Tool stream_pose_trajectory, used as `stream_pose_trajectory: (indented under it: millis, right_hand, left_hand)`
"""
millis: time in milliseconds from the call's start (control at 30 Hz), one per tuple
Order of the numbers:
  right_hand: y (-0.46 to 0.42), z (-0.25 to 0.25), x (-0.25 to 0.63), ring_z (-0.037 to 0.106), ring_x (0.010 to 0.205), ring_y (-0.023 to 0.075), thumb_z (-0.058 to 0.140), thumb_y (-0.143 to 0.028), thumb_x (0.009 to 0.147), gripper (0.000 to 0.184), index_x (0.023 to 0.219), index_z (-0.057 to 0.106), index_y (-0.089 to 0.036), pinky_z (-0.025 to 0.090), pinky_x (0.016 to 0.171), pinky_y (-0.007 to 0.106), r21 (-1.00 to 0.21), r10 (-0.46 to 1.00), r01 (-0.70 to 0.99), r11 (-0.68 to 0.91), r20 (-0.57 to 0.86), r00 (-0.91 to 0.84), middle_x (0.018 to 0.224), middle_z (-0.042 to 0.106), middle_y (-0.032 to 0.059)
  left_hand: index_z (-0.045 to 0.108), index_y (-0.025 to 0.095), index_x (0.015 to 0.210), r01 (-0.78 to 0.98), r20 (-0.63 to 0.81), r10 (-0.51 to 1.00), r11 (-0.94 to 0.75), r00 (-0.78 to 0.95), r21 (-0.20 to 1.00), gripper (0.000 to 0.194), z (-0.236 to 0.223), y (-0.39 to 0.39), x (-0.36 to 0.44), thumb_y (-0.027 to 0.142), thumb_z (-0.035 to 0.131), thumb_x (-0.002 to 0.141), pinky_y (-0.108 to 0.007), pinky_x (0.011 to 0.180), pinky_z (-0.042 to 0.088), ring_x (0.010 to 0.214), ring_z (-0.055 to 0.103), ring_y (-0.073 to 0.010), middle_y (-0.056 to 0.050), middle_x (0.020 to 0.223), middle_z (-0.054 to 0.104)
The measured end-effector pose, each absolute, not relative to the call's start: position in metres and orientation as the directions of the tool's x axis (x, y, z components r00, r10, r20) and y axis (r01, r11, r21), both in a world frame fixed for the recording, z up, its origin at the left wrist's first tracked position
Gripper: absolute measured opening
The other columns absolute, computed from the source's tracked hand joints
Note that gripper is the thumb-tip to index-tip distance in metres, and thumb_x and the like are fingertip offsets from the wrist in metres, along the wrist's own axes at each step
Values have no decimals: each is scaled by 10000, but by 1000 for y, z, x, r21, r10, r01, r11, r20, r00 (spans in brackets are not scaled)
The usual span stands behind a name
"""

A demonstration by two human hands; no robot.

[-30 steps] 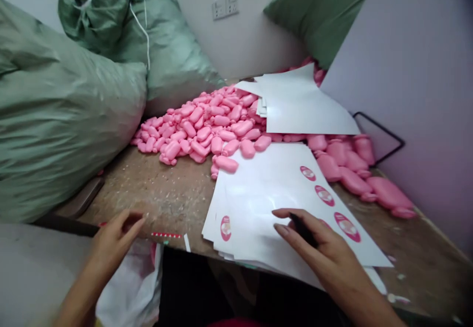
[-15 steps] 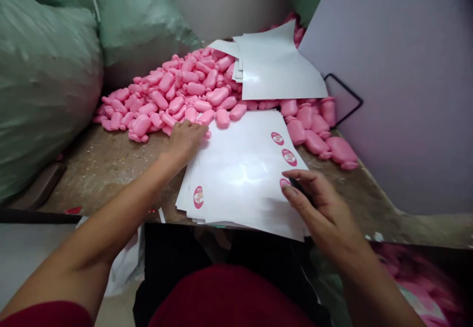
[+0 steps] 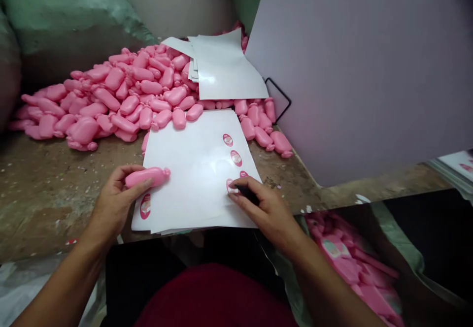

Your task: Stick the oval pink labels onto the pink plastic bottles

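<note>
My left hand is closed around a small pink bottle-shaped plastic piece, which lies sideways with its knobbed end to the right. My right hand pinches a pink oval sticker between thumb and forefinger, over the lower right of the sheets. Something dark shows under its fingers; I cannot make out what. Below both hands lies a stack of glossy white sheets. A few more oval stickers run along its right side, and another one is at the lower left.
Behind the sheets a heap of similar pink pieces spreads across the worn table. More white sheets lie on the heap. A pale panel rises at the right. Below the table edge, a green sack holds pink pieces.
My left hand has come back from the heap toward me with a pink piece in it. My right hand now has a sticker at its fingertips. The view has turned right.
</note>
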State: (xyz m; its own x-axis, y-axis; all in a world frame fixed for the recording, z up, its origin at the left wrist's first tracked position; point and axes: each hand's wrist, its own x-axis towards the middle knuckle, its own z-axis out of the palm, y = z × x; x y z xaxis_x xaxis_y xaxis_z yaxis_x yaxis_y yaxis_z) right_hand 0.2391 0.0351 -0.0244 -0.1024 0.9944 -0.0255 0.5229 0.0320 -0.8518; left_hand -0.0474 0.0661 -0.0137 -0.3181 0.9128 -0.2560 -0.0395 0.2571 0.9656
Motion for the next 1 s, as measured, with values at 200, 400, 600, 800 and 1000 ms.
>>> stream_pose_trajectory:
  millis: [200, 400, 600, 800, 1000]
  right_hand:
    - [47, -24, 247, 636, 733, 233, 512, -445, 939, 264, 1074, 572, -227, 430, 659, 323, -730, 999, 684, -7, -35, -27, 801, 687, 36]
    - [53, -26, 219, 668, 838, 230, 487, -312, 982, 192, 1041, 642, -216, 409, 747, 337, -526, 971, 824, 211, 18, -237, 1004, 757, 76]
    - [64, -23, 219, 666, 890, 203, 465, -279, 975, 224, 993, 673, -199, 467, 783, 311, -734, 963, 633, 248, 118, -241, 968, 736, 72]
    - [59, -23, 231, 690, 793, 232, 555, -282, 926, 176, 1034, 683, -231, 431, 689, 323, -603, 981, 778, 177, 41, -192, 931, 774, 51]
    - [62, -21, 227, 685, 732, 207, 543, -228, 915, 119, 938, 660, -217, 359, 644, 306, -422, 965, 868, 261, 104, -240, 861, 780, 41]
  left_hand:
    - [635, 154, 831, -512, -483, 838, 308, -253, 802, 98, 15, 60, -36, 124, 694, 759, -194, 580, 590, 716, 676, -122, -22, 873, 724]
    - [715, 163, 1045, -543, -478, 870, 462, 124, 701, 342, 7, 54, 0, 141, 796, 714, -165, 729, 592, 791, 677, -92, -37, 1026, 743]
    - [685, 167, 1069, -370, -475, 879, 433, -27, 822, 408, -6, 45, -7, 182, 832, 689, -175, 812, 567, 895, 700, -114, -41, 1146, 727]
    - [612, 253, 1129, -105, -409, 912, 410, 25, 906, 401, 0, 33, 1, 310, 765, 762, -315, 856, 550, 949, 696, -175, -31, 1125, 744]
    - [682, 239, 1166, 596, -30, 860, -327, 509, 734, 397, -3, 43, 18, 103, 561, 813, -443, 967, 482, 1095, 630, -245, -66, 1306, 682]
